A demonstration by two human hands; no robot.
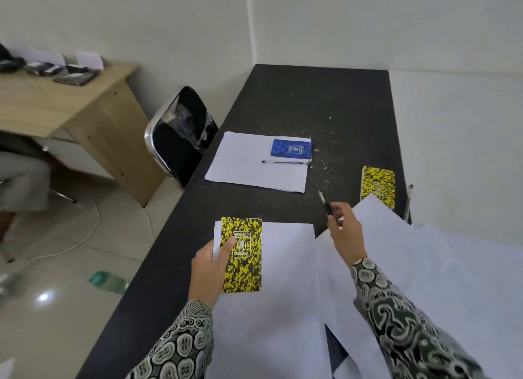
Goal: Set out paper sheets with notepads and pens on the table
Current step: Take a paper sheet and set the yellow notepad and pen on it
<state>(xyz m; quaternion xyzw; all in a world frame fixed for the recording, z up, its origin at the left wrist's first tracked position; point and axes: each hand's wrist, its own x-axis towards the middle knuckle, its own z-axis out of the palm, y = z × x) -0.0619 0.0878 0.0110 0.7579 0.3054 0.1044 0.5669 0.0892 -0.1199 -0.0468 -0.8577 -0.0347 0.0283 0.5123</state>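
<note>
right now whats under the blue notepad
A white paper sheet lies under the blue notepad, with a pen beside it. Anything beneath the sheet is covered.

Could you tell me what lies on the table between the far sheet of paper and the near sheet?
Only bare black table separates far sheet from near sheet, per the head view.

Matt speckled black table (311,101), smooth white paper sheets (254,163), glossy notepad (292,151).

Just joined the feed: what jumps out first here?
The yellow notepad in the left hand, over the near paper sheet. The right hand holds a pen above the black table. Farther off, a blue notepad lies on another sheet.
</note>
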